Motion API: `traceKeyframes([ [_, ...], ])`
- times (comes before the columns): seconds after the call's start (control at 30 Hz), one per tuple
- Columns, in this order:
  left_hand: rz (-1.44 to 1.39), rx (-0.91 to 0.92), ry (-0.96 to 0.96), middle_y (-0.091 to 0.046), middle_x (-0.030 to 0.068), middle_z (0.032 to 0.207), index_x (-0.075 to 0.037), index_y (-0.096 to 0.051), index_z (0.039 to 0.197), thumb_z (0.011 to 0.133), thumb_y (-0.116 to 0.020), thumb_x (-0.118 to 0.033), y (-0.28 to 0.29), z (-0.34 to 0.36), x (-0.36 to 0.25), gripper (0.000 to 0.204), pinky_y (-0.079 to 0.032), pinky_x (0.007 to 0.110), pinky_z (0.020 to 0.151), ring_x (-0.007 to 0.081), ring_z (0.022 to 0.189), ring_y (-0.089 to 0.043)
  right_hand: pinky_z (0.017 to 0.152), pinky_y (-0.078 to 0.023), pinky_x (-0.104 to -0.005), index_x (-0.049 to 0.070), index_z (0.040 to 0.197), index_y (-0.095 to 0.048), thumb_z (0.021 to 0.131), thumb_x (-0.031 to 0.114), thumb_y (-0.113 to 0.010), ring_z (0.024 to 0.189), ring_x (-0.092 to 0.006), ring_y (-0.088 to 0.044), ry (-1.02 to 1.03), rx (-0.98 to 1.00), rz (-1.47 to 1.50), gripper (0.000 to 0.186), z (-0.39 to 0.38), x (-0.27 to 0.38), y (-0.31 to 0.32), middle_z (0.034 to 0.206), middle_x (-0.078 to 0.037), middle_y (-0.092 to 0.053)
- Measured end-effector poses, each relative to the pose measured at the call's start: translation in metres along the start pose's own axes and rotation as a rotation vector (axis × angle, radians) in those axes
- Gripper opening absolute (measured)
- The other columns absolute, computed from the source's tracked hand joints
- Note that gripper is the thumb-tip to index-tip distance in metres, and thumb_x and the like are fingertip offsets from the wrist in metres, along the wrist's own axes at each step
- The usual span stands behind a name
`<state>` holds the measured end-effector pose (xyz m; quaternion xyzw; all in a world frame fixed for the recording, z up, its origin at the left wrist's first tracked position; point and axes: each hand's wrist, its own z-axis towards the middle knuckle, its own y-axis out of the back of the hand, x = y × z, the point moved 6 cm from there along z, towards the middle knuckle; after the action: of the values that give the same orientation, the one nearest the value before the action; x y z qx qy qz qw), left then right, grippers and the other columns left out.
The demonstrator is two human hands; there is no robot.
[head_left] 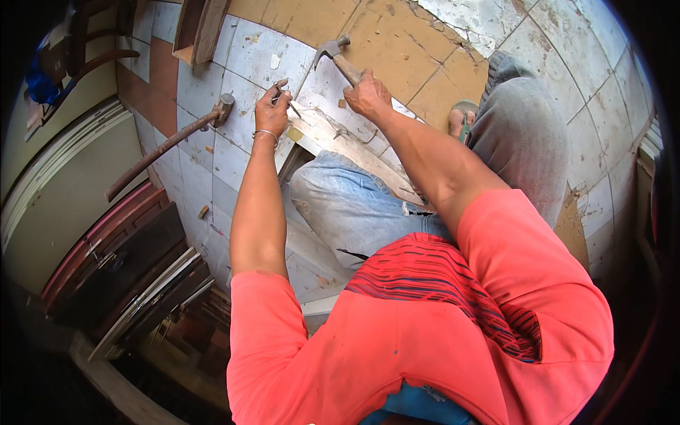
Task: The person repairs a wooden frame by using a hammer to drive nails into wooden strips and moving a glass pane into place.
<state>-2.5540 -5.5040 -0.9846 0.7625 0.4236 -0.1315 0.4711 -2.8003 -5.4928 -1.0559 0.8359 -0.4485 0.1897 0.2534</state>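
My right hand (367, 95) is closed around the wooden handle of a claw hammer (330, 49), whose metal head is raised at the top middle. My left hand (272, 111) pinches a thin dark metal rod (295, 108) that slants down toward a pale, worn wooden board (343, 145). I cannot tell whether the rod is a nail or a punch, or whether its tip touches the wood. The board runs beside my knee in faded jeans (340, 195), which hides part of it.
A long-handled hammer (166, 152) lies on the tiled floor (202, 88) to the left. Beyond it, several panels and boards (117, 262) lean in a stack. A wooden frame piece (205, 32) stands at the top. Close by on the right is a sandalled foot (462, 117).
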Motion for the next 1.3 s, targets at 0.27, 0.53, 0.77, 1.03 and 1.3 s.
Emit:
traceKeyframes([
  [0.27, 0.158, 0.064, -0.052, -0.066, 0.0046, 0.087, -0.006, -0.066, 0.119, 0.088, -0.066, -0.016, -0.016, 0.004, -0.019, 0.033, -0.05, 0.027, 0.073, 0.0107, 0.079, -0.059, 0.075, -0.054, -0.0446, -0.005, 0.099, -0.061, 0.075, 0.031, -0.064, 0.083, -0.0414, -0.066, 0.122, -0.003, 0.287, 0.044, -0.01, 0.069, 0.004, 0.089, -0.029, -0.066],
  [0.53, 0.428, 0.198, -0.1, -0.068, 0.0153, 0.103, -0.015, -0.07, 0.112, 0.084, -0.069, -0.023, -0.034, 0.0, -0.041, 0.028, -0.051, 0.035, 0.083, 0.0287, 0.093, -0.066, 0.065, -0.054, -0.0397, -0.012, 0.1, -0.057, 0.081, 0.041, -0.067, 0.073, -0.0332, -0.067, 0.395, -0.07, 0.586, 0.058, -0.05, 0.115, 0.038, 0.086, -0.026, -0.064],
  [0.77, 0.364, 0.129, -0.236, -0.069, 0.0149, 0.103, -0.015, -0.071, 0.107, 0.084, -0.069, -0.022, -0.025, 0.001, -0.027, 0.024, -0.051, 0.034, 0.084, 0.0279, 0.094, -0.066, 0.045, -0.05, -0.0306, -0.005, 0.099, -0.053, 0.09, 0.036, -0.061, 0.057, -0.0174, -0.059, 0.033, 0.119, 0.735, 0.042, -0.126, 0.076, 0.056, 0.072, -0.01, -0.056],
  [1.03, 0.385, 0.171, -0.261, -0.07, 0.0122, 0.099, -0.013, -0.071, 0.108, 0.085, -0.069, -0.02, -0.032, 0.002, -0.023, 0.024, -0.051, 0.032, 0.083, 0.0224, 0.09, -0.066, 0.043, -0.048, -0.0332, -0.003, 0.096, -0.05, 0.091, 0.043, -0.061, 0.05, -0.0162, -0.054, 0.046, -0.033, 0.894, 0.048, -0.134, 0.054, 0.035, 0.069, -0.009, -0.054],
  [1.3, 0.399, 0.265, -0.258, -0.069, 0.0164, 0.101, -0.015, -0.071, 0.108, 0.084, -0.068, -0.022, -0.033, 0.0, -0.027, 0.025, -0.05, 0.037, 0.086, 0.0318, 0.095, -0.065, 0.041, -0.046, -0.0332, -0.002, 0.088, -0.053, 0.089, 0.043, -0.062, 0.05, -0.0153, -0.053, 0.044, 0.096, 0.774, 0.046, -0.128, 0.052, 0.029, 0.065, -0.008, -0.054],
])
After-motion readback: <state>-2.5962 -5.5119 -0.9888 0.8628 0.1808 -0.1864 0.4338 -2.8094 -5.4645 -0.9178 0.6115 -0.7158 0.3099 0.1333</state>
